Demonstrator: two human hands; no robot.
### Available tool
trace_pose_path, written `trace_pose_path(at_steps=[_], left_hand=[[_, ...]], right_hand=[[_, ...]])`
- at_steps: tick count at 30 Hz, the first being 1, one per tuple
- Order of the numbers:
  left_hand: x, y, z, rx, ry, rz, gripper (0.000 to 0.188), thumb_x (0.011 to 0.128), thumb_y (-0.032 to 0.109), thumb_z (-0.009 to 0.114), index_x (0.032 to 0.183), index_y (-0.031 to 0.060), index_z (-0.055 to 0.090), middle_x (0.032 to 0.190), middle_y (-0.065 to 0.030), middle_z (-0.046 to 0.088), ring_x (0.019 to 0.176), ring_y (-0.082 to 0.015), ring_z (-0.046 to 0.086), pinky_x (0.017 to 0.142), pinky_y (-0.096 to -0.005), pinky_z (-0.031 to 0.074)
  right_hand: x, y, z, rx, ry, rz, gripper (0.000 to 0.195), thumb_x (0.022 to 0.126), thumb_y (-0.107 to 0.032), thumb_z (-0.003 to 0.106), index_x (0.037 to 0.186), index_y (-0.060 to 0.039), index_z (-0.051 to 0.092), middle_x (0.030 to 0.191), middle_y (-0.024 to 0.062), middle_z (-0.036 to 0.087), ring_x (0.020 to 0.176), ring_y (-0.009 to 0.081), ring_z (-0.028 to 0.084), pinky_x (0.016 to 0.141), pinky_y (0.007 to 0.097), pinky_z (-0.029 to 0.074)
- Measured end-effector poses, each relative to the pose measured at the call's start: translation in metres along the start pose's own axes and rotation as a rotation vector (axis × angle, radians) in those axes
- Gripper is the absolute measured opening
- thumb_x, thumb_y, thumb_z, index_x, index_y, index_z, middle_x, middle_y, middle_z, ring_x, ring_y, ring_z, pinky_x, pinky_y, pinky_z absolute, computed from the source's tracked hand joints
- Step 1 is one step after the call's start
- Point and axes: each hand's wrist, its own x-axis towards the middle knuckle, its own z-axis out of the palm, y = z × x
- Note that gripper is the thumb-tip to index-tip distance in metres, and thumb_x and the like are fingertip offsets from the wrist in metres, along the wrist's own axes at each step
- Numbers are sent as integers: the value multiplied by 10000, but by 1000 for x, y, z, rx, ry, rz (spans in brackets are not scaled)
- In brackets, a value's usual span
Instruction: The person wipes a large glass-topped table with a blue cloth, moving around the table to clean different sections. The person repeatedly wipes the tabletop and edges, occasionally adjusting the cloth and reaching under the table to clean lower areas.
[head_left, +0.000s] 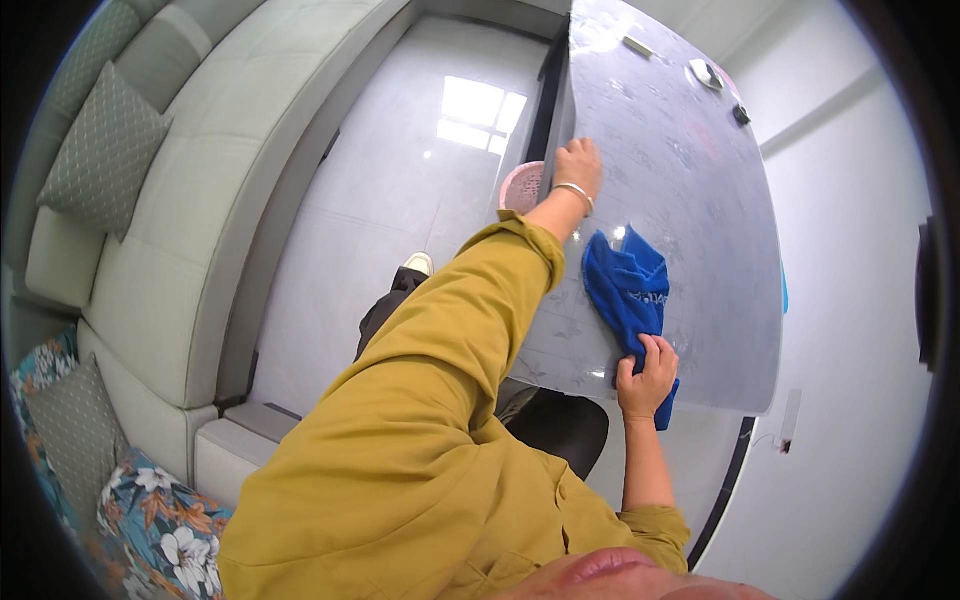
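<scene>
A blue cloth, bunched and bearing white writing, lies near the close end of a table with a clear, patterned cover. My right hand grips its narrow lower part at the table's near edge, and a corner of the cloth hangs beyond that hand. Farther up, my left hand, with a bracelet at the wrist, is at the table's left edge. Its fingers are curled down over that edge, and whether they hold the cover or anything else is hidden.
A pink basket stands below the table's left edge. On the table's far part are a pale bar-shaped object, a small white object and a small black object. A black stool is under the near edge; a sofa runs along the left.
</scene>
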Motion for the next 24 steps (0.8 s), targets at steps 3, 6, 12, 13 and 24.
trace_pose_path(at_steps=[3,6,12,13,24], left_hand=[[-1,5,-6,120,-116,40,239,865,169,499,1053,87,622,1042,-93,527,966,-234,507,719,-347,428],[-8,10,-17,191,-205,109,307,877,187,487,1121,58,622,1149,-126,505,1051,-278,473,795,-428,408],[-28,10,-17,105,-13,427,379,897,253,466,1183,52,611,1372,-141,423,1298,-310,346,990,-539,310],[-28,5,-11,94,24,423,392,898,278,468,1190,57,609,1400,-139,406,1332,-304,318,1023,-526,293],[-71,-130,-59,-522,-460,-272,498,909,442,476,1199,48,572,1182,-166,587,1007,-307,606,846,-393,482]], right_hand=[[0,-2,1,-15,-9,-11,347,651,-99,597,997,-85,626,1043,107,578,958,305,530,847,400,430],[1,-1,1,-13,-5,-19,353,653,-103,596,1004,-85,624,1039,108,581,952,305,531,845,398,430],[-2,2,-2,-27,12,-33,338,655,-107,592,990,-85,630,1032,107,580,942,305,533,840,395,434],[1,-2,0,-12,15,-39,336,656,-106,592,989,-84,631,1031,107,580,941,305,534,839,395,435],[0,1,3,75,63,39,318,667,-108,607,983,-101,638,1006,86,598,927,306,551,832,388,444]])
